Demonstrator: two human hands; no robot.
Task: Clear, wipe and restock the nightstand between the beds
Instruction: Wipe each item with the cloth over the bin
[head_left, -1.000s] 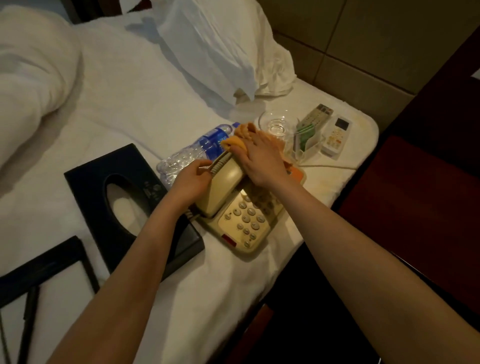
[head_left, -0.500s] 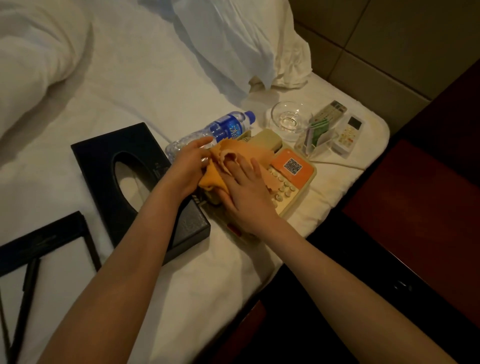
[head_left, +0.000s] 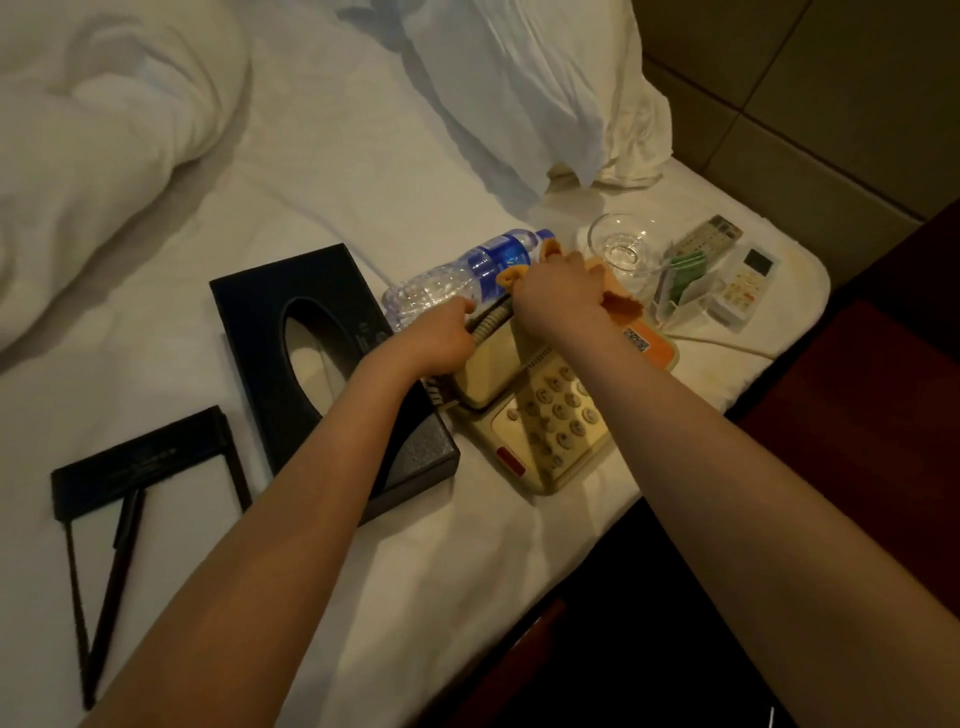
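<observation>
A beige desk telephone (head_left: 550, 431) lies on the white bed sheet near the bed's right edge. My left hand (head_left: 436, 338) grips the left side of its handset (head_left: 483, 374) by the coiled cord. My right hand (head_left: 558, 299) presses an orange cloth (head_left: 621, 301) onto the far end of the handset, fingers curled over the cloth. A plastic water bottle (head_left: 467, 275) with a blue label lies just behind both hands.
A black tissue box (head_left: 291, 332) lies left of the phone. A black notepad holder with a pen (head_left: 130, 478) is at the far left. A glass ashtray (head_left: 621, 249), a card holder (head_left: 685, 286) and two remotes (head_left: 743, 283) lie behind. A dark nightstand (head_left: 883, 415) stands at the right.
My right hand slid the orange cloth from the handset's near part to its far end. My left hand shifted back to the handset's left side.
</observation>
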